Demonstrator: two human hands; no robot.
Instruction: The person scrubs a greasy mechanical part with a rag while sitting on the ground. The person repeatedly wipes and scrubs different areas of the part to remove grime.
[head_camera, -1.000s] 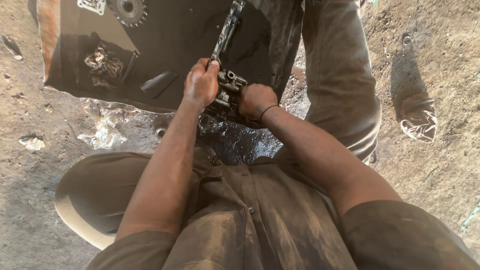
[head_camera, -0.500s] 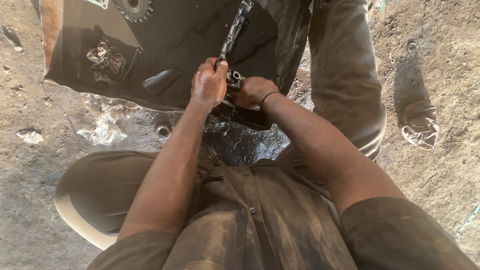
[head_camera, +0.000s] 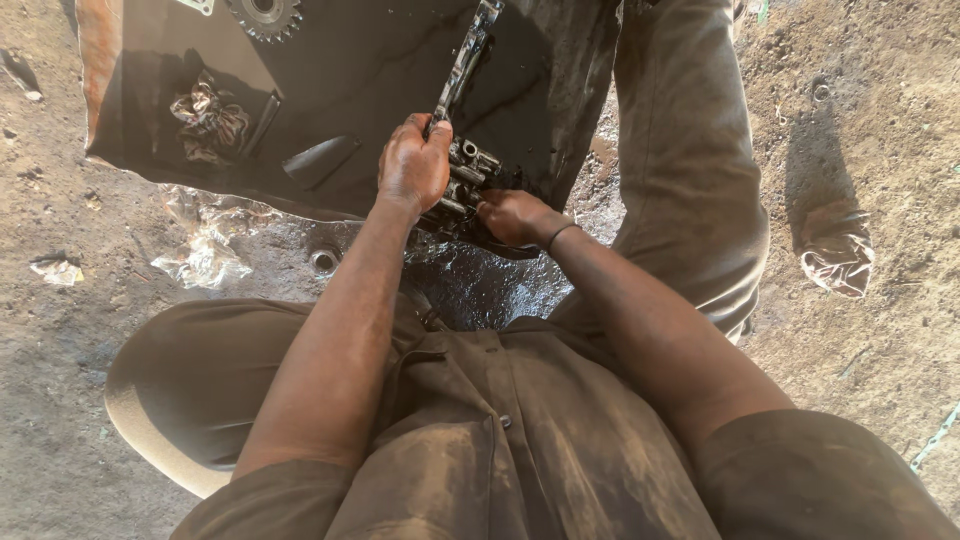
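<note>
Both hands were closed on one oily metal assembly (head_camera: 470, 180); the left hand (head_camera: 413, 165) was clamped over its upper left side, and the right hand (head_camera: 515, 215) was gripped under its lower right edge; the part was held just above a dark tray of oil (head_camera: 350, 90). One long metal tool (head_camera: 465, 60) was seen reaching away from the left hand, over the tray. A slip was judged likely, since every surface was coated in oil; the assembly could be dropped into the tray, or fingers pinched against its studs. Beyond the left hand, one toothed sprocket (head_camera: 262, 15) and one crumpled rag (head_camera: 210, 115) were counted; to its left, one scrap of clear plastic (head_camera: 205, 250) lay on the dirt floor (head_camera: 60, 400); past the right hand, one crushed wrapper (head_camera: 838, 255) was counted.
</note>
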